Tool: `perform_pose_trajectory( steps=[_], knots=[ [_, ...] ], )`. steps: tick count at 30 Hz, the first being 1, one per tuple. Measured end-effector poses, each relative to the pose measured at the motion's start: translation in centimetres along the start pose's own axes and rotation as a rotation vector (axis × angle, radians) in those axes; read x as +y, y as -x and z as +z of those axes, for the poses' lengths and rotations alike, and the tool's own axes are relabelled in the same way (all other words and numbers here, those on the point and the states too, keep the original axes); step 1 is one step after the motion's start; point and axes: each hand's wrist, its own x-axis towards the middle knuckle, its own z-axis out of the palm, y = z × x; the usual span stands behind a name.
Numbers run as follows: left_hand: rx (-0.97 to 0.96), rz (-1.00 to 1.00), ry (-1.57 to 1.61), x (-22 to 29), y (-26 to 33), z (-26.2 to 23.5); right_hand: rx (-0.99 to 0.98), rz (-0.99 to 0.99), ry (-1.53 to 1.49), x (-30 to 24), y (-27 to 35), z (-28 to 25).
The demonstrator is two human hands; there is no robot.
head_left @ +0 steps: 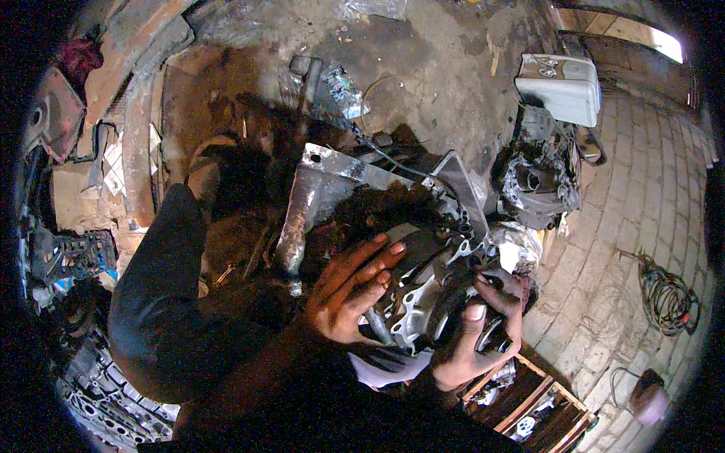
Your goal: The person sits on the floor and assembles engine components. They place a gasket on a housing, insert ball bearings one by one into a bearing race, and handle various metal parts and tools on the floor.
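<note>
A round metal machine part [419,306], with a silver lobed flange and several bolt holes, sits between my two hands close in front of me. My left hand [343,294] holds it from the left, with its fingers reaching over the part's upper side. From the right, my right hand [483,328] grips the part's dark rim, thumb and fingers curved around it. The part's underside and what lies beneath my palms are hidden. Just beyond it is a worn metal frame [302,215] with a dark, dirty hollow.
A greasy metal housing [532,177] stands at the right below a pale plastic box [559,87]. Coiled cable [668,302] lies on the brick floor. A wooden tray [547,392] with small parts is near right. A hammer [310,83] lies beyond, an engine block [113,396] lower left.
</note>
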Motion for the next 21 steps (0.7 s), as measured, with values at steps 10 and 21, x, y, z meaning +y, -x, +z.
perform_pose_trajectory(
  steps=[10,21],
  knots=[
    [0.122,0.192,-0.021,-0.4,-0.9,0.5,-0.137,-0.136,-0.156,0.6,-0.8,-1.4],
    [0.103,0.112,0.013,0.5,-1.3,0.1,0.380,-0.003,0.137,-1.1,-0.1,2.0]
  ],
)
